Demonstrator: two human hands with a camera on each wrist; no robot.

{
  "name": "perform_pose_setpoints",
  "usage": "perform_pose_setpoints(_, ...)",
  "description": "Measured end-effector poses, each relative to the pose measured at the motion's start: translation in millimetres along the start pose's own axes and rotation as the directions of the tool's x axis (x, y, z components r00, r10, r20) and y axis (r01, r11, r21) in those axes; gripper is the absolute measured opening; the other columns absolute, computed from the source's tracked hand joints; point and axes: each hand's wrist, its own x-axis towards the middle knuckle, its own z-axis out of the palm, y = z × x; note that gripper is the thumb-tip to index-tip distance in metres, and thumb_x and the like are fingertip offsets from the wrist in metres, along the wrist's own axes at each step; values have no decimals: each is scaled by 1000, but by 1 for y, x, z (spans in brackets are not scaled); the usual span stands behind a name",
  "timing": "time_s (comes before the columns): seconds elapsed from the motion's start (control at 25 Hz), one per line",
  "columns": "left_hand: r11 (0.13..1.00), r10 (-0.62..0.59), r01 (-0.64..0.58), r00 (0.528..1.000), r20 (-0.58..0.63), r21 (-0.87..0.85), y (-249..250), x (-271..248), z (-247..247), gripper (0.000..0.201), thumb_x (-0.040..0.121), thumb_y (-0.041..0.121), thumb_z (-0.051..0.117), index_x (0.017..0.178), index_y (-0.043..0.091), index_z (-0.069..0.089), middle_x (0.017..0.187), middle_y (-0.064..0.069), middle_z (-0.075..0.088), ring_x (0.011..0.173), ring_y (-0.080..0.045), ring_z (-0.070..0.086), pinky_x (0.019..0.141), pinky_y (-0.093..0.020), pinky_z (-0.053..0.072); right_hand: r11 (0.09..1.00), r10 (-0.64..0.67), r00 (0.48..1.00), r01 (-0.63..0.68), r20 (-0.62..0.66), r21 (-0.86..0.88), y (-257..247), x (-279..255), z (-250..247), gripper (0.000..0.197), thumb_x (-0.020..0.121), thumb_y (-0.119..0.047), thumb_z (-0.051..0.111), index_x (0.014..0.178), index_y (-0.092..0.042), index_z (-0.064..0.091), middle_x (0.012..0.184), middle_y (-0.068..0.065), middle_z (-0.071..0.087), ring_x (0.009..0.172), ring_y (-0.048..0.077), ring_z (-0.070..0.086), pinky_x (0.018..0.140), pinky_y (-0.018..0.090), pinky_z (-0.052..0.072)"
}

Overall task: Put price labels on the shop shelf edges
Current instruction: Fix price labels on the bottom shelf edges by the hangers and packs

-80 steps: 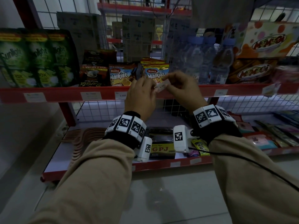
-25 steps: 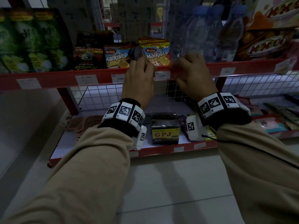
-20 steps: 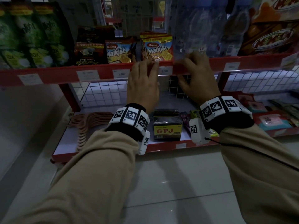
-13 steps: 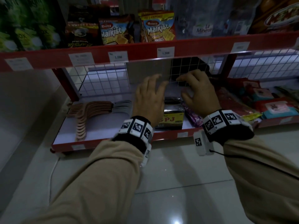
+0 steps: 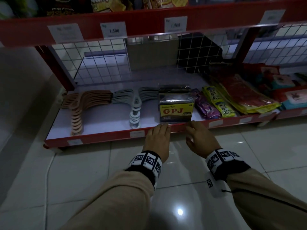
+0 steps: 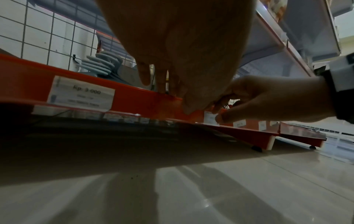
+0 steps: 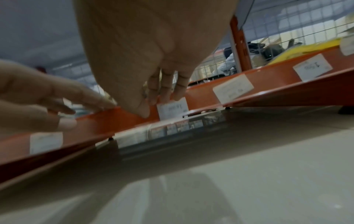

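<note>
The bottom shelf's red front edge [image 5: 108, 136] runs across the head view. My left hand [image 5: 162, 129] lies with straight fingers on top of that edge, in front of the GPJ box [image 5: 176, 112]. Just to its right, my right hand [image 5: 192, 129] has curled fingers at the same edge. In the right wrist view its fingertips [image 7: 164, 97] sit on the top of a small white price label [image 7: 173, 109] on the red edge [image 7: 268, 84], with the thumb beside it. The left wrist view shows the same label [image 6: 209, 119] under the right thumb [image 6: 222, 119].
Grey hangers [image 5: 135, 103], wooden hangers [image 5: 79, 105] and sachet packs [image 5: 214, 102] lie on the bottom shelf. Other labels [image 5: 136, 133] [image 5: 215, 123] sit on its edge. The upper shelf edge carries labels 1.500 [image 5: 114, 30] and 1.800 [image 5: 175, 24]. Glossy tiled floor [image 5: 83, 171] lies below.
Both hands left the upper shelf edge, where the 1.800 label stays stuck, and dropped to the bottom shelf edge. The head view tilted down with them.
</note>
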Motion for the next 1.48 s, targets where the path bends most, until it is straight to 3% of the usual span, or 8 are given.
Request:
perform_pose_setpoints(0.32,1000,-10,9,999,-32,-12,-3,-1,10,64,86,21,53,144,12,29,151,-6,26,135,-26,26,104,-41,29,998,0,997,-6,-80,-67,-2,-8,15,53,69,-3,67,122,-4,59,118,17,58,97,36,57,74,44,50)
perform_pose_setpoints(0.56,998,-44,40,996,-78,-47,2,2,10,60,84,20,55,140,13,35,144,-5,34,130,-25,32,101,-39,30,999,47,987,-50,-153,-14,-5,6,14,41,66,-2,68,107,-1,62,104,21,57,85,37,54,69,41,48)
perform_pose_setpoints(0.8,997,26,-34,994,-106,-72,14,3,15,62,83,21,55,142,13,34,139,-6,39,124,-27,37,100,-38,33,988,111,992,-117,-63,-99,-4,8,6,39,68,-20,67,106,-9,60,105,13,57,94,35,50,74,42,40)
perform_pose_setpoints(1.08,992,-29,18,996,-90,-124,21,19,7,46,82,19,54,127,18,47,122,-4,45,112,-24,40,92,-34,34,991,129,988,-124,-86,59,18,3,4,39,71,-4,66,109,-3,60,104,18,58,97,38,53,77,43,47)
perform_pose_setpoints(1.28,985,-32,17,996,-80,-172,23,24,6,40,85,19,54,124,15,49,123,-4,44,111,-23,41,95,-33,37,996,93,989,-93,-118,7,24,-1,7,32,76,-4,62,108,-4,64,98,15,64,92,37,55,73,43,49)
perform_pose_setpoints(1.48,984,-30,11,994,-104,-177,23,26,4,29,87,22,55,114,14,51,118,-5,46,106,-23,42,90,-32,40,996,63,987,-70,-145,-46,18,2,8,26,69,-3,68,95,-2,65,93,17,61,83,36,54,69,40,47)
